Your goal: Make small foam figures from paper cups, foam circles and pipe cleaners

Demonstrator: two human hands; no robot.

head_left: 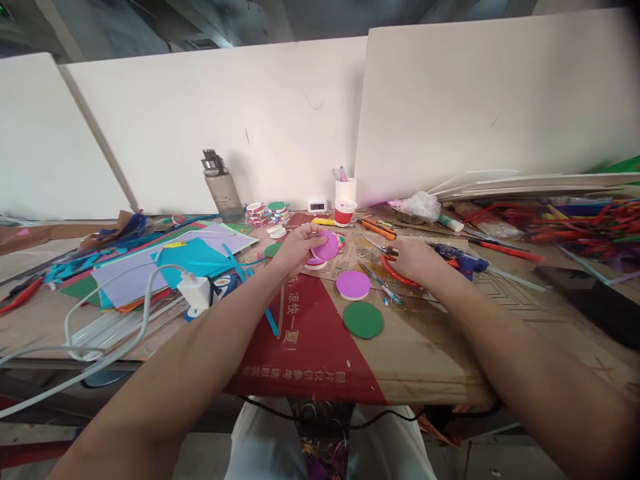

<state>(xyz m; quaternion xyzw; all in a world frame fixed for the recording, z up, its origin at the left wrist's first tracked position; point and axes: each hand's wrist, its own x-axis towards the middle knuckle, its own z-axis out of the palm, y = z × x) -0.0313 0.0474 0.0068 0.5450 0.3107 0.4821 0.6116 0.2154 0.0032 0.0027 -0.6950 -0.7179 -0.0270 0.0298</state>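
Note:
My left hand [301, 245] pinches a round purple disc [327, 247] between thumb and fingers. Just below it, a white-edged round piece [316, 264] shows in part. Over on the right, my right hand [414, 259] is closed on a pair of scissors [399, 272] with red-orange handles; the blades point away to the left. Between my hands a purple disc with a white edge [353, 285] lies on the cardboard, and a green disc [363, 320] lies nearer to me. A pen [381, 283] rests beside the scissors.
Coloured paper sheets [135, 272], a white charger plug [196, 291] and its cable lie left. At the back stand a bottle [223, 190], stacked discs [279, 212], a small clock [317, 206] and a red-white cup [345, 212]. A blue glue gun [467, 265] and black phone [595, 300] lie right.

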